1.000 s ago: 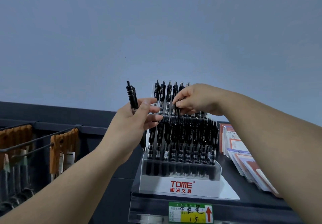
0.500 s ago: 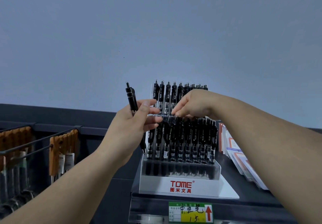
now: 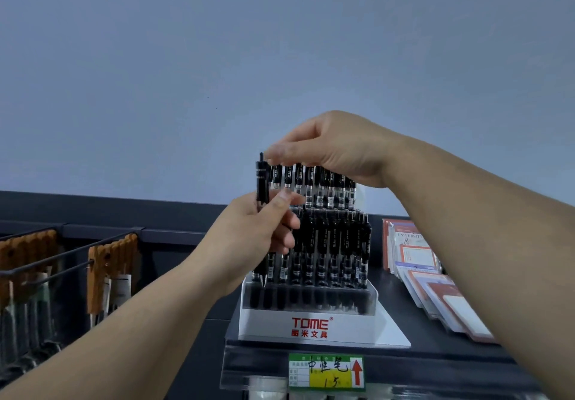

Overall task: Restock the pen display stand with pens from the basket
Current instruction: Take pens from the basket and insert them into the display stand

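The white TOME pen display stand [image 3: 348, 325] sits on a dark shelf, with two tiered rows of black pens [image 3: 329, 244] standing upright in it. My left hand [image 3: 249, 244] grips one black pen [image 3: 262, 182] upright at the stand's left end, its tip down near the front left corner. My right hand [image 3: 336, 150] lies over the tops of the back-row pens, fingers stretched left, fingertips close to the top of the held pen. The basket is out of view.
Brown-carded items [image 3: 105, 262] hang on wire hooks at the left. Stacked flat card packets [image 3: 435, 281] lean on the shelf right of the stand. A green and yellow price label [image 3: 326, 371] is on the shelf edge below. A plain wall stands behind.
My right hand rose from the front row of pens to the tops of the back row. My left hand shifted right, bringing its pen beside the stand's left end.
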